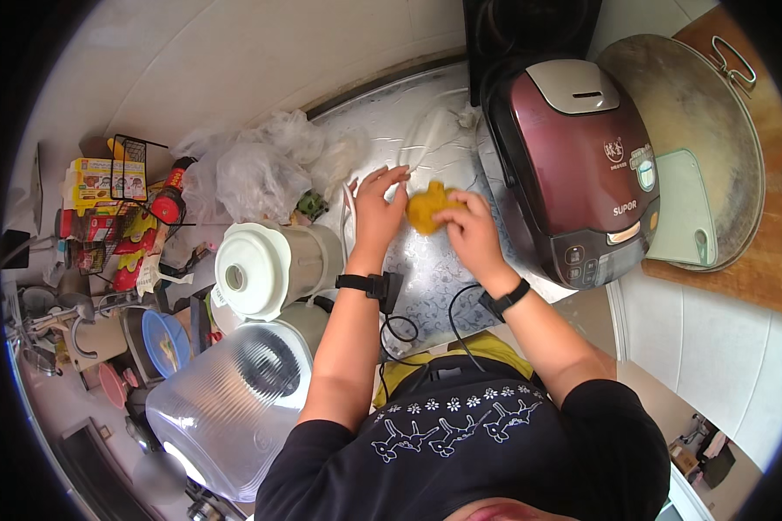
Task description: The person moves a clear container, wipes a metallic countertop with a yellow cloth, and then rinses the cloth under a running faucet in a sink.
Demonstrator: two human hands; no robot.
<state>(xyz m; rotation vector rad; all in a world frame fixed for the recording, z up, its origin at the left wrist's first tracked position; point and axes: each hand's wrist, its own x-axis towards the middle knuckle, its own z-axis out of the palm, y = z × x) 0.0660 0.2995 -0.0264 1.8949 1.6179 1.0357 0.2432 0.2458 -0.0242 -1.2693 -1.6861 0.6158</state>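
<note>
My right hand holds a yellow cloth against a silvery, flower-patterned table covering. The cloth is bunched and slightly blurred. Left of it, my left hand is over the covering, its fingertips beside a looped white cord. Whether those fingers grip the cord is unclear. To the right of my right hand stands a dark red Supor rice cooker, its lid down. An appliance with a pale lid stands left of my left forearm.
Crumpled clear plastic bags lie at the back left. A ribbed transparent cover is beside my left arm. Seasoning packets fill a black wire rack. On the right, a pale green cutting board rests over a large round board.
</note>
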